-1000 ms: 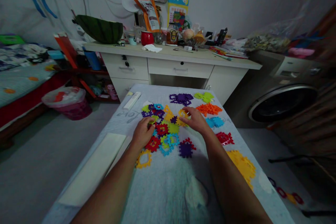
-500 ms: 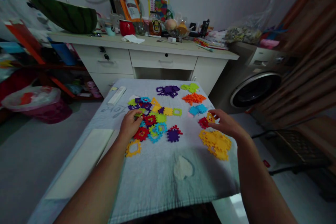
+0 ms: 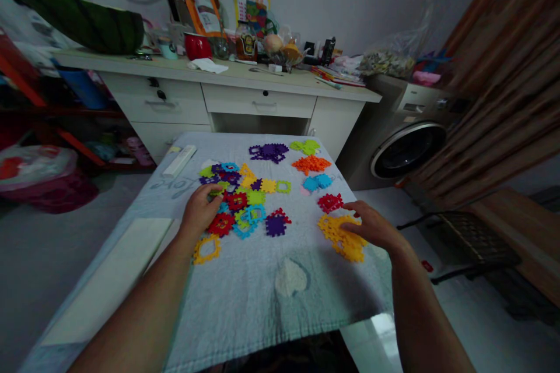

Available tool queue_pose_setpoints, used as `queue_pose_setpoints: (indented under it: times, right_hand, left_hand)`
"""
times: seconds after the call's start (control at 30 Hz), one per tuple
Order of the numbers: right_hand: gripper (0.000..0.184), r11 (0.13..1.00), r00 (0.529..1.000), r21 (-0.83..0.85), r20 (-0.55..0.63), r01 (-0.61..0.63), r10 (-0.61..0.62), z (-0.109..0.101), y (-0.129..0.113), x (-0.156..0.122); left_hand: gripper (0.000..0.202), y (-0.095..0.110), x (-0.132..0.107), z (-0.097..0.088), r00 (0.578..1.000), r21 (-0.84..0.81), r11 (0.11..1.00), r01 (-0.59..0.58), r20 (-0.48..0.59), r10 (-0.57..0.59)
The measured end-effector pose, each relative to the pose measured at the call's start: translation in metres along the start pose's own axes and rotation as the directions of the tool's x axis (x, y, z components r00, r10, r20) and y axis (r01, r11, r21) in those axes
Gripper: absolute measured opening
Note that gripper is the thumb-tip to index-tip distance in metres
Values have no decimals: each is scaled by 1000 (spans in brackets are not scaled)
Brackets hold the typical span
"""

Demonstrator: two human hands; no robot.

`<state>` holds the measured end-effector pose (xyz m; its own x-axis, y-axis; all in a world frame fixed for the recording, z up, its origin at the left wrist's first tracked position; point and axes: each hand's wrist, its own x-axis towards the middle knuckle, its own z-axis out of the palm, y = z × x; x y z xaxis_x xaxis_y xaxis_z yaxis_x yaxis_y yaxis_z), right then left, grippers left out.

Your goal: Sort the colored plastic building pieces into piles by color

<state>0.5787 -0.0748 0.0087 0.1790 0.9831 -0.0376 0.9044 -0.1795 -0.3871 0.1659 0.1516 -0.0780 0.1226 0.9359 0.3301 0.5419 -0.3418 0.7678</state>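
Note:
A mixed heap of coloured plastic puzzle tiles (image 3: 245, 201) lies in the middle of a table covered with a pale cloth (image 3: 262, 297). My left hand (image 3: 199, 213) rests on the heap's left edge with its fingers curled over a green and a red tile. My right hand (image 3: 371, 227) lies on a stack of yellow tiles (image 3: 341, 236) near the right edge, fingers down on them. Sorted groups sit beyond: red (image 3: 330, 202), blue (image 3: 317, 182), orange (image 3: 311, 164), green (image 3: 305, 145) and purple (image 3: 268, 152). A lone yellow tile (image 3: 206, 249) lies beside my left wrist.
A white flat box (image 3: 105, 280) lies along the table's left side, and a white remote (image 3: 179, 161) at the far left corner. Behind stand a cluttered white desk (image 3: 258, 99), a washing machine (image 3: 405, 140), a pink bin (image 3: 39, 178) and a chair (image 3: 472, 242).
My right hand moved from the mixed heap to the right and came down on the yellow stack, carrying a yellow tile on the way. The left hand stayed on the heap. The view swung right.

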Motion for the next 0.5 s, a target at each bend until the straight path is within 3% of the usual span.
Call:
queue_pose_setpoints:
  times: [0.23, 0.4, 0.5]
  right_hand:
    - [22, 994, 1000, -107, -25, 8, -11, 0, -17, 34]
    - [21, 981, 985, -103, 68, 166, -160, 12, -38, 18]
    - [25, 974, 989, -177, 65, 143, -134, 27, -45, 5]
  left_hand:
    - [27, 9, -2, -3, 1000, -18, 1000, 10, -5, -10]
    - [28, 11, -3, -4, 1000, -28, 999, 25, -4, -25]
    - [28, 9, -4, -4, 999, -22, 999, 34, 1, -34]
